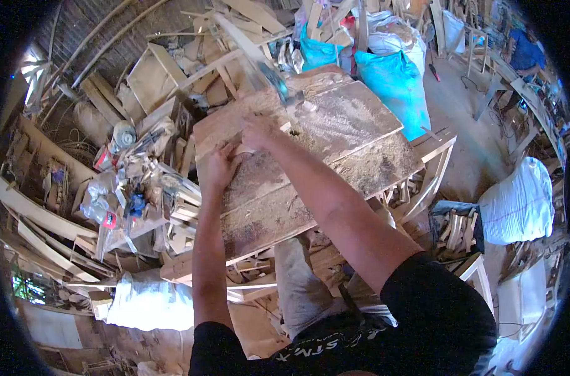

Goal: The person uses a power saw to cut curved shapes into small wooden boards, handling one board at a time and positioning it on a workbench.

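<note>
The right hand (261, 133) has its fingers bent down at the sawdust-strewn wooden tabletop (366, 119), and the left hand (221, 168) lies just beside it, nearer the body, its fingers also curled. A pale piece of wood (243, 149) shows between them; how far either hand is closed, or whether both grip it, I cannot tell. Just beyond stands a blurred metal machine part (278, 81). Past the tabletop's right edge sits a turquoise sack (394, 88); farther right, a white sack (520, 200) stands near a bin of wood offcuts (458, 230).
</note>
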Motion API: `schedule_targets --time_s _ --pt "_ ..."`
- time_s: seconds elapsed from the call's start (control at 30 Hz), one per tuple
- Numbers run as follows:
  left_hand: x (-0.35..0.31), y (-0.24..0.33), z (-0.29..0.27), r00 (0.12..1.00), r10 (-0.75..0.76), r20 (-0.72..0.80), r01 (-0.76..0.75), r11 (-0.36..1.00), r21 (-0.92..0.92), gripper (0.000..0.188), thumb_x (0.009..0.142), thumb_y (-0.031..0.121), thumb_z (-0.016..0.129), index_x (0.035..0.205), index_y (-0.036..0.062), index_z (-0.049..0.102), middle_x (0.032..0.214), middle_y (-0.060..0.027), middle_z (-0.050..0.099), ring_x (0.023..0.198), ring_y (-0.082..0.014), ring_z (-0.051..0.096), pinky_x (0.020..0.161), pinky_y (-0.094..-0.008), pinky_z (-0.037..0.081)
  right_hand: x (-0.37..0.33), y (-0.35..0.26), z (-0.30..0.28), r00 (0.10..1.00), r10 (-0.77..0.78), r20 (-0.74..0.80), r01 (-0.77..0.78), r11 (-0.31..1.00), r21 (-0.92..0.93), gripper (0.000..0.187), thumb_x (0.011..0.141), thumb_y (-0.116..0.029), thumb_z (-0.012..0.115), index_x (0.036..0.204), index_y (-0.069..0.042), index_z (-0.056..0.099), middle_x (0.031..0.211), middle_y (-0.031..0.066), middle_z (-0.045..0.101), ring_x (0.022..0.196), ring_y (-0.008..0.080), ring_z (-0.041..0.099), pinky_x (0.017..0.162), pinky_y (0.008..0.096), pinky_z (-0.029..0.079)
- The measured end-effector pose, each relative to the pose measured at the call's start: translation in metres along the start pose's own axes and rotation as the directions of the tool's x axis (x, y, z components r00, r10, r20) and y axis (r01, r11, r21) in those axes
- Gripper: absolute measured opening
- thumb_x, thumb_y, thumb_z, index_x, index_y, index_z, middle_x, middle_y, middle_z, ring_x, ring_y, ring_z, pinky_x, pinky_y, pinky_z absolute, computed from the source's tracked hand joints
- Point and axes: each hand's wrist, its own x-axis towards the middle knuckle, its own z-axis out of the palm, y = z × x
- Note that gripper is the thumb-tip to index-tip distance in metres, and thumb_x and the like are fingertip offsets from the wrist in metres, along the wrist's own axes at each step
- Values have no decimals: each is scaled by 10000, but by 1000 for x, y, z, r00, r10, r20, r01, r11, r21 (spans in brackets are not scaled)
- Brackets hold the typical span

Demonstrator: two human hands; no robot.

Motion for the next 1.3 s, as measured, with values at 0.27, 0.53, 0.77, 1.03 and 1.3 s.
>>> schedule_targets --time_s 0.27,0.53,0.77,1.03,1.3 --pt "-61 -32 -4 982 51 -180 -62 996 -57 359 834 111 742 1190 91 699 1155 -110 661 1102 -354 580 995 -469 417 -137 -100 -82 870 -68 -489 283 881 380 530 807 -91 679 1332 -75 609 1392 160 583 1237 374 592 999 452 542" --pt "-146 28 -67 894 40 -447 -8 997 71 359 833 139 793 1187 144 733 1123 -57 667 1079 -289 597 949 -411 432 -301 -21 -144 879 222 -422 56 831 553 446 840 60 577 1261 -46 678 1161 174 719 1042 363 709 914 410 569" --pt "-199 84 -68 713 -699 -51 348 416 -840 283 996 237 714 1197 39 706 1112 -86 673 929 -175 667 732 -304 548 -236 76 -129 849 360 -386 -245 917 316 379 963 -140 601 1324 -27 606 1231 229 679 1123 459 647 971 496 534" --pt "-224 116 -60 802 -499 330 -47 -602 -797 601 1059 514 536 1453 65 477 977 -9 599 854 -97 598 738 -259 547 -126 145 -57 978 -126 -165 125 992 -16 427 1055 -292 489 1447 -140 564 1525 216 494 1378 423 498 1124 493 451" --pt "-259 113 -50 760 -539 363 24 -536 -844 528 1047 383 611 1466 96 468 1136 -88 661 1007 -224 682 873 -375 596 -240 61 -88 984 -58 -167 93 973 209 409 983 -130 563 1386 -65 592 1491 214 524 1320 411 554 1072 499 487"
